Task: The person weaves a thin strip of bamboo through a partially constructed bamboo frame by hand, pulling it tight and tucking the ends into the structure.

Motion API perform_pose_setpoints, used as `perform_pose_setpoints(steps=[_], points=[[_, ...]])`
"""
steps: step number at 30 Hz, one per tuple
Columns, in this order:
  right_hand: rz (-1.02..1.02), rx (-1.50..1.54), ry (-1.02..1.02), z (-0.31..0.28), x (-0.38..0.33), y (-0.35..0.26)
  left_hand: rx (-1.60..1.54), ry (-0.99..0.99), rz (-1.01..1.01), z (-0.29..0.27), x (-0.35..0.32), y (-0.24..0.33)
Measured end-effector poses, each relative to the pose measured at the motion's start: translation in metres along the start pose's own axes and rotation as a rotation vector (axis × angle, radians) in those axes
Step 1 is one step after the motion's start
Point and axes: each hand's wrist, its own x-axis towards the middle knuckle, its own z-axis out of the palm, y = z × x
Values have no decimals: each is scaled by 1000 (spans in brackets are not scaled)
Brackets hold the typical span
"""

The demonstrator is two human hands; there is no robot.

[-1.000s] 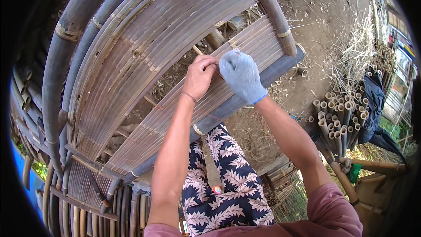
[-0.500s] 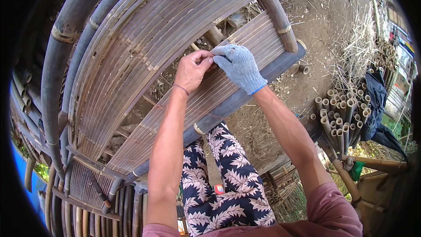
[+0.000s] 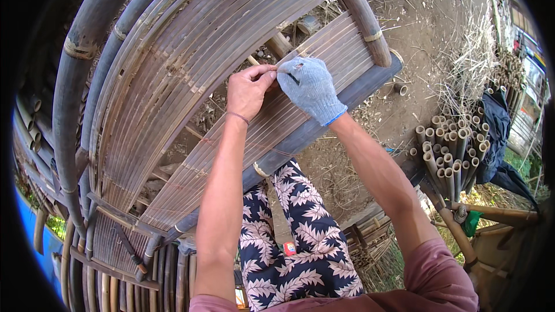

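Note:
Both hands meet above the slatted bamboo seat of a bench. My bare left hand is pinched at thumb and forefinger, its tips against those of the other hand. A grey knitted work glove with a blue cuff covers my right hand, whose fingers are bent closed. A dark sliver shows between the gloved fingers. What lies between the fingertips is too small to name. Thin reddish strands lie across the slats below my right wrist.
The slatted backrest curves up on the left, framed by thick dark bamboo poles. A knife with a wooden handle lies on slats at lower left. Cut bamboo tubes stand bundled at right, beside dark cloth.
The hands have shifted slightly left. My right hand has turned a little, its knuckles now facing up more. The fingertips are still together.

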Motion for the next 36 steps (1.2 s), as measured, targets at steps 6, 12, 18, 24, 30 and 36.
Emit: perform_pose_setpoints(steps=[6, 12, 18, 24, 30, 36], points=[[131, 129, 0, 1, -5, -9, -102, 168, 118, 10, -1, -10], [143, 80, -29, 0, -2, -6, 314, 218, 334, 14, -7, -3], [154, -28, -43, 0, 1, -7, 381, 147, 310, 11, -5, 2], [191, -154, -146, 0, 1, -10, 332, 177, 242, 13, 0, -3], [69, -60, 213, -6, -7, -12, 334, 112, 125, 9, 5, 1], [-70, -234, 92, -4, -4, -10, 302, 53, 91, 2, 6, 1]])
